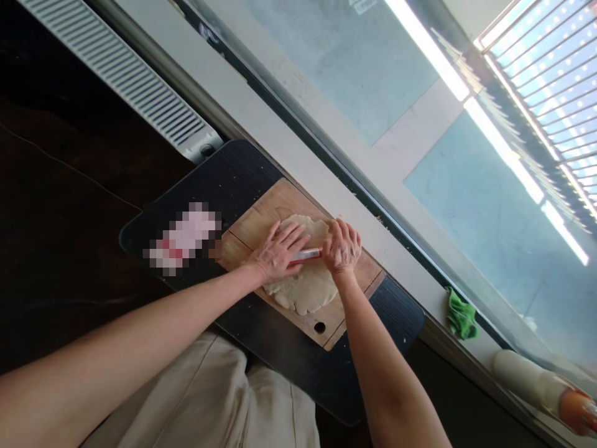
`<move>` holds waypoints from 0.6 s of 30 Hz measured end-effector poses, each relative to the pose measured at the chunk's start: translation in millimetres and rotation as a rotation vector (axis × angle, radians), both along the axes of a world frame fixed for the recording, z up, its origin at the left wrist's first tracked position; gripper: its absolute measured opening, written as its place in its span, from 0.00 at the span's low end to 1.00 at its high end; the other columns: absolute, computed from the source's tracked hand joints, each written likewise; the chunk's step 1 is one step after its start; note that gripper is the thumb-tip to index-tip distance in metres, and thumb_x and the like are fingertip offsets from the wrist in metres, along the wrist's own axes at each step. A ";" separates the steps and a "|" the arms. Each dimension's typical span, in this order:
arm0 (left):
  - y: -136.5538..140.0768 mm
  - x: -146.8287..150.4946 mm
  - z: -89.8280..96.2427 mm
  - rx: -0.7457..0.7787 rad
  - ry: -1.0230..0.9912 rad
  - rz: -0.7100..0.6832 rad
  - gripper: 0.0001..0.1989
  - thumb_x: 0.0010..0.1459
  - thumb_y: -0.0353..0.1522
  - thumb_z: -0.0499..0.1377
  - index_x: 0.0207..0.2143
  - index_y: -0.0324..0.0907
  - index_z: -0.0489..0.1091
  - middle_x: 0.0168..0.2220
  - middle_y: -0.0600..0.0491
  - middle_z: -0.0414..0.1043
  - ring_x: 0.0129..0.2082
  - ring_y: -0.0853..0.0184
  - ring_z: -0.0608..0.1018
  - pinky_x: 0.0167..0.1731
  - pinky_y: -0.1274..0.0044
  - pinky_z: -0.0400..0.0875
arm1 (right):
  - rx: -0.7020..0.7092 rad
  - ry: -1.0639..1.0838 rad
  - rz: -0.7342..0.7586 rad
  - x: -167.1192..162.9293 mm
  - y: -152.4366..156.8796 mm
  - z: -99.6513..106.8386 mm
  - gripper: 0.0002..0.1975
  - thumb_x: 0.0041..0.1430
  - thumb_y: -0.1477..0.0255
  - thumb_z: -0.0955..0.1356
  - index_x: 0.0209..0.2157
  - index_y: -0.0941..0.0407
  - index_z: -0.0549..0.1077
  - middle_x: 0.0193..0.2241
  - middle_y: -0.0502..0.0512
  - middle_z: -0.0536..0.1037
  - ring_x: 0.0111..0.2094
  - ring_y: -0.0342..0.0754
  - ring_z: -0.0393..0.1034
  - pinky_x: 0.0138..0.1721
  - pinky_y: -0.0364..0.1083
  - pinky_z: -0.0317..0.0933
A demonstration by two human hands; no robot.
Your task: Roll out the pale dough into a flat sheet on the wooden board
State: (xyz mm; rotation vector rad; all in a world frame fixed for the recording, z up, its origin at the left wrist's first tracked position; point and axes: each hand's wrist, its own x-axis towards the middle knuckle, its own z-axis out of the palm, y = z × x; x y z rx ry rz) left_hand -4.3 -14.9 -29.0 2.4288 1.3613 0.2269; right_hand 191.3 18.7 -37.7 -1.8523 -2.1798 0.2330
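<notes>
A flattened sheet of pale dough (308, 290) with an uneven edge lies on a wooden cutting board (254, 231). Across the dough rests a slim white-and-red cylinder (306, 254), its exact kind unclear; both ends are hidden under my hands. My left hand (278, 252) lies over its left end, fingers stretched out and slightly apart. Around the right end, near the dough's far right edge, the fingers of my right hand (342, 245) are curled.
The board sits on a small black table (233, 171), beside a pixelated pink-and-white item (193, 229). Along the window runs a white sill (321, 165) with a green cloth (461, 314) and a pale bottle (527, 376). A white radiator (125, 68) stands at upper left.
</notes>
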 end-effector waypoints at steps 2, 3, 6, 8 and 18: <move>-13.8 4.6 2.7 -0.013 -0.010 -0.010 0.32 0.57 0.42 0.54 0.62 0.42 0.57 0.64 0.42 0.54 0.64 0.52 0.55 0.62 0.54 0.43 | 0.003 -0.009 -0.002 6.8 -17.1 -1.1 0.21 0.58 0.72 0.59 0.53 0.54 0.67 0.56 0.55 0.68 0.56 0.52 0.57 0.58 0.54 0.47; -16.8 5.7 3.5 -0.018 -0.011 -0.017 0.31 0.57 0.41 0.54 0.62 0.43 0.56 0.64 0.43 0.55 0.64 0.53 0.56 0.62 0.54 0.43 | 0.006 -0.014 0.000 8.8 -21.0 -1.9 0.21 0.58 0.72 0.59 0.53 0.53 0.68 0.56 0.55 0.68 0.57 0.52 0.57 0.58 0.54 0.47; -5.8 2.6 2.2 -0.025 0.002 -0.020 0.30 0.58 0.41 0.53 0.62 0.43 0.56 0.64 0.44 0.54 0.65 0.55 0.55 0.62 0.56 0.45 | 0.011 -0.016 0.019 5.2 -7.7 -3.5 0.21 0.58 0.71 0.59 0.53 0.53 0.68 0.56 0.54 0.68 0.57 0.52 0.57 0.59 0.54 0.46; 9.6 -2.3 -0.8 -0.021 0.015 -0.022 0.31 0.59 0.44 0.52 0.62 0.42 0.57 0.65 0.44 0.52 0.65 0.55 0.53 0.61 0.56 0.46 | 0.012 -0.010 0.029 -2.4 12.2 -3.1 0.22 0.59 0.70 0.60 0.54 0.54 0.66 0.57 0.55 0.67 0.57 0.53 0.56 0.59 0.54 0.46; -21.4 14.3 4.8 -0.004 -0.010 -0.021 0.29 0.58 0.35 0.53 0.62 0.40 0.57 0.63 0.44 0.57 0.64 0.55 0.57 0.63 0.56 0.45 | 0.011 -0.017 0.010 14.8 -29.3 -5.3 0.21 0.60 0.72 0.58 0.54 0.54 0.67 0.55 0.57 0.68 0.59 0.53 0.54 0.60 0.56 0.45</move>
